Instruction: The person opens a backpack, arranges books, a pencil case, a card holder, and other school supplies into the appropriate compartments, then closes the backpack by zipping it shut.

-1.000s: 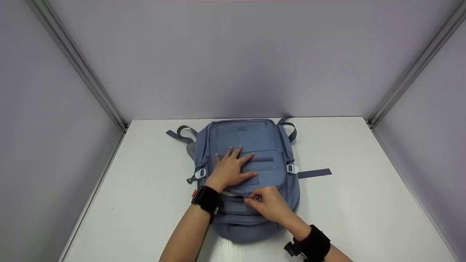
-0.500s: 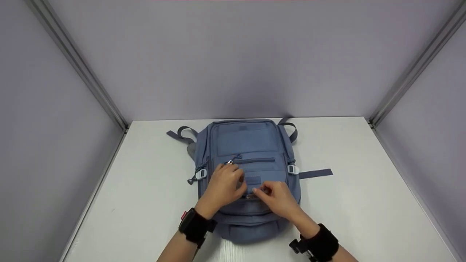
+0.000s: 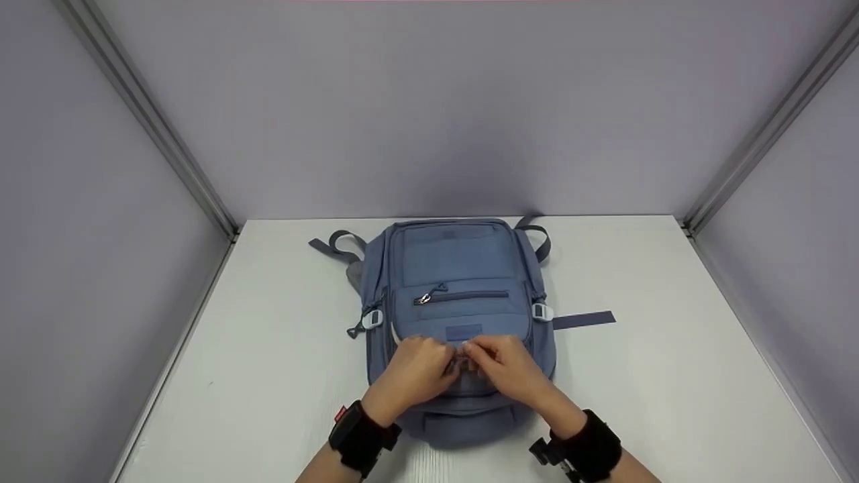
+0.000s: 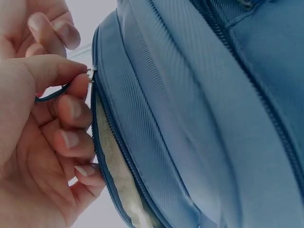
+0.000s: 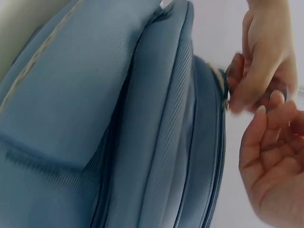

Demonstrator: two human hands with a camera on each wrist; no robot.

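A blue backpack [image 3: 456, 255] lies front side up on the white table. My left hand [image 3: 416, 369] is at its front pocket, and in the left wrist view its thumb and index finger pinch a metal zipper pull [image 4: 90, 74] with a dark cord. Below that pull the zipper gapes, showing pale lining [image 4: 121, 166] between the teeth. Close beside it is my right hand [image 3: 507, 365]; its fingers are loosely bent near the cord, and nothing shows clearly in its grasp in the right wrist view [image 5: 278, 161].
Another zipper [image 3: 463, 296] with its own pull crosses the backpack's front. White buckles [image 3: 542, 312] sit on both sides, and a loose strap [image 3: 584, 320] stretches right over the table [image 3: 671, 389]. Grey panels [image 3: 456, 100] enclose the back and sides.
My left hand lay spread on the backpack, then lifted, moved down towards me and now pinches the zipper pull beside my right hand, whose fingers were at that zipper earlier.
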